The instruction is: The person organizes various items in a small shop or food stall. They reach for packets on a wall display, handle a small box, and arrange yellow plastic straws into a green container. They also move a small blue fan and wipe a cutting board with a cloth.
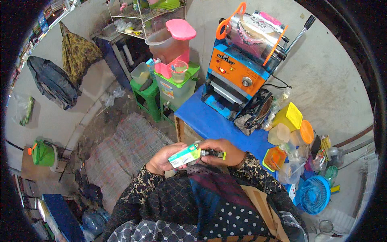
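Close in front of my body, my left hand (159, 158) holds a small teal-and-white card or slim box (182, 156) with a bright green edge; which of the two it is I cannot tell. My right hand (229, 150) is closed around a short black piece (212, 153) with a yellow-green end, like a strap or clip. Its near end meets the green edge of the card or box. My fingers partly hide where the two join. Both hands are held up between my chest and the blue table (197, 117).
An orange-and-blue cup sealing machine (238, 68) with a side lever stands on the table. Several plastic containers, such as a yellow one (288, 116), and a blue basket (314, 195) crowd the right. Left are a pink-lidded dispenser (171, 48), a green stool (147, 97) and a floor mat (125, 149).
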{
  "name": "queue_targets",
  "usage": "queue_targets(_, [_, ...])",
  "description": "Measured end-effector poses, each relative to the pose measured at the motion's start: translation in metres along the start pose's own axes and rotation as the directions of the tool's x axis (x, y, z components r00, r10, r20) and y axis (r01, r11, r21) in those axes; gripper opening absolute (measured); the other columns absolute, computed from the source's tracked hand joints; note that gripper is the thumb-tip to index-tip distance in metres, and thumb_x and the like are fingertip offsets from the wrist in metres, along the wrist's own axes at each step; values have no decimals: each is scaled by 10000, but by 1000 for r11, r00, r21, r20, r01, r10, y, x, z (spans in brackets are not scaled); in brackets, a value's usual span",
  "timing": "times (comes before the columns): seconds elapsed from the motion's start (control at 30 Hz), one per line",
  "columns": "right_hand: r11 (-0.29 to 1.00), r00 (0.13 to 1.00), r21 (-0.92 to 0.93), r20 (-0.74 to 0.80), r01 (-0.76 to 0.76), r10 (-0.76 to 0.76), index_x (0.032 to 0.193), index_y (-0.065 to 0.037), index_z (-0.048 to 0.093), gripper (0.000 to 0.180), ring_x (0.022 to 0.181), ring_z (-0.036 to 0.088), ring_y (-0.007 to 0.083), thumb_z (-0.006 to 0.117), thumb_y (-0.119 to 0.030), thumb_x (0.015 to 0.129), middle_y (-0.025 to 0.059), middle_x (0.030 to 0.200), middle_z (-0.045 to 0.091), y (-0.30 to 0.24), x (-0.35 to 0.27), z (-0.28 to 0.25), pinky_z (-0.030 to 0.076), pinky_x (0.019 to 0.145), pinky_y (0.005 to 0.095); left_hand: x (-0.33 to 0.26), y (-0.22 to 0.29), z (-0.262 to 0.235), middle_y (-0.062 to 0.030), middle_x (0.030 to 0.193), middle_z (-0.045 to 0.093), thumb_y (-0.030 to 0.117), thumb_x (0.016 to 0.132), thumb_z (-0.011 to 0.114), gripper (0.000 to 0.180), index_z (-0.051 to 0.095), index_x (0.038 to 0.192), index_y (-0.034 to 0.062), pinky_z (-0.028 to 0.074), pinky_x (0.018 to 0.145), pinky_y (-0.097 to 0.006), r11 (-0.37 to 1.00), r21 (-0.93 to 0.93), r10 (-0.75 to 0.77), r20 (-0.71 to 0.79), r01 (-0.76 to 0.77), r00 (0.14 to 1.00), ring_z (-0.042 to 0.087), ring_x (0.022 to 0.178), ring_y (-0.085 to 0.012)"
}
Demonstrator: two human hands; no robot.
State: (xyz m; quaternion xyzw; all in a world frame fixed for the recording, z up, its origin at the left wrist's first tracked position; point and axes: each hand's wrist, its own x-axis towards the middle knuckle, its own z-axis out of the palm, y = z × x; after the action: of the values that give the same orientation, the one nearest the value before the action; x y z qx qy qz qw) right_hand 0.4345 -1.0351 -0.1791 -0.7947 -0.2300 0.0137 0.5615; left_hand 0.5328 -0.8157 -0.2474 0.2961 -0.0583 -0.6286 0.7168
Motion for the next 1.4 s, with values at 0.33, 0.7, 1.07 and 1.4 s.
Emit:
queue_targets(0.33, [957,914,-291,394,21,99,1117,-68,460,360,874,558,380,609,-152,800,180,923,559,-38,9,-15,445,736,427,19,-12,-8,-98,893,632,382,932,421,385,538,1101,57,547,546,-346,978,-108,-166,118,179,979,635,705,-212])
queue_targets(0.7, [931,978,-343,203,124,-56,1092,-83,493,378,1004,482,364,638,-77,743,163,1035,470,-25,8,4,405,856,407,-8,8,20,-23,726,534,303,942,467,259,512,1028,63,310,417,-191,958,168,256,-132,-233,958,378,478,-52])
queue_targets(1.07, [799,959,588,-131,-128,250,1184,-62,442,396,1052,461,169,585,-21,818,75,1151,444,-16,-13,25,387,919,326,-4,-3,37,-25,801,536,355,950,421,349,482,1107,50,313,424,-184,957,50,290,-148,-286,945,386,507,-50])
queue_targets(1.4, [970,989,-243,-145,-7,-30,1180,-60,520,416,1098,489,256,611,-26,775,144,1185,482,-12,-24,15,403,931,346,-1,-4,36,-25,759,546,366,950,420,344,505,1072,55,314,437,-191,873,376,400,-188,-310,897,385,497,-56])
